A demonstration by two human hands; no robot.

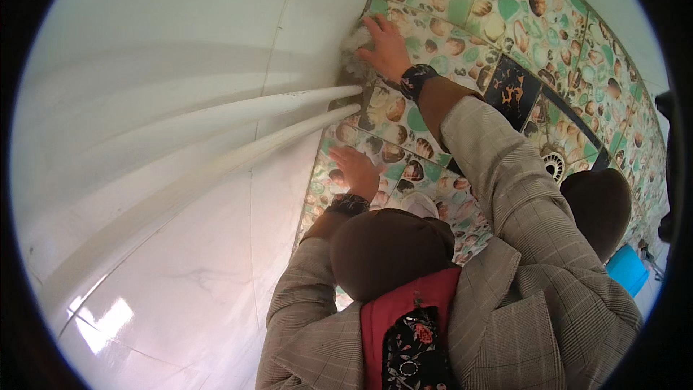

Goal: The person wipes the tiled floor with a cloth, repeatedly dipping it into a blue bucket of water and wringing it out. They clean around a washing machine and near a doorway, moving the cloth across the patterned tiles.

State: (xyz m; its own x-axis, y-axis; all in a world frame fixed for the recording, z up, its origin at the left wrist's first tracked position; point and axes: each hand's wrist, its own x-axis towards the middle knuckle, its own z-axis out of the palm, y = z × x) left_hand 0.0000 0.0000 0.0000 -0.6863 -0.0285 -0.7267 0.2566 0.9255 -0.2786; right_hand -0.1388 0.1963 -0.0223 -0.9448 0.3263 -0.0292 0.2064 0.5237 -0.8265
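Checked jacket (509, 310) at six o'clock; left hand (355, 173) empty, thumb splayed. At twelve, right hand (390, 50) spreads fingers over grey wad (354, 42), grip unclear; seemingly part-done, grime (346, 100) left by pipes (310, 96)

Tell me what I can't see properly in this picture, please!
Head view: what the grey clump is; it's blurry and the right hand partly covers it.
Head view: the rest of the pale shoe; a brown knee hides it.
Head view: all of the blue thing; the right sleeve hides part.
Head view: what the dark shape far right is; the picture's rim cuts it off.
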